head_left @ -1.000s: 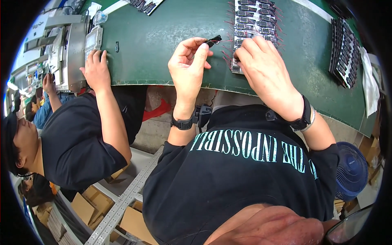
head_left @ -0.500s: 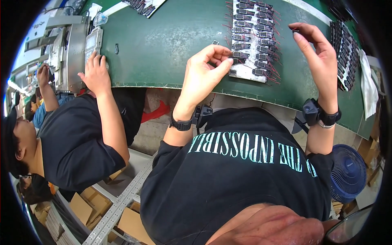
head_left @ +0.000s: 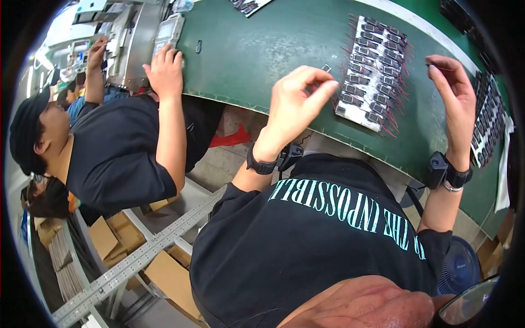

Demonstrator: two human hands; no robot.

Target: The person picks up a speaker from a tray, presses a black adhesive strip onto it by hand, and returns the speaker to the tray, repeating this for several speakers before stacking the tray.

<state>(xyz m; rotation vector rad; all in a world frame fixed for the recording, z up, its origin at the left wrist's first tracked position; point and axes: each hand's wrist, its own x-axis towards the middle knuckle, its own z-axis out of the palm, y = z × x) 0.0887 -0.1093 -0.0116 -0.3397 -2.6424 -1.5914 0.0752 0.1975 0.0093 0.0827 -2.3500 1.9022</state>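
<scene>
One white board (head_left: pixel 358 113) had our left hand (head_left: pixel 298 101) at nine o'clock, its grip we couldn't tell; our right hand (head_left: pixel 457 95), at three, pinched a dark piece (head_left: pixel 429 65).

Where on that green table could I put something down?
The widest bare patch of green table lies between the small dark piece and the left hand. A narrower strip separates the white board from the right hand. The board itself is crowded with dark parts and red wires.
</scene>
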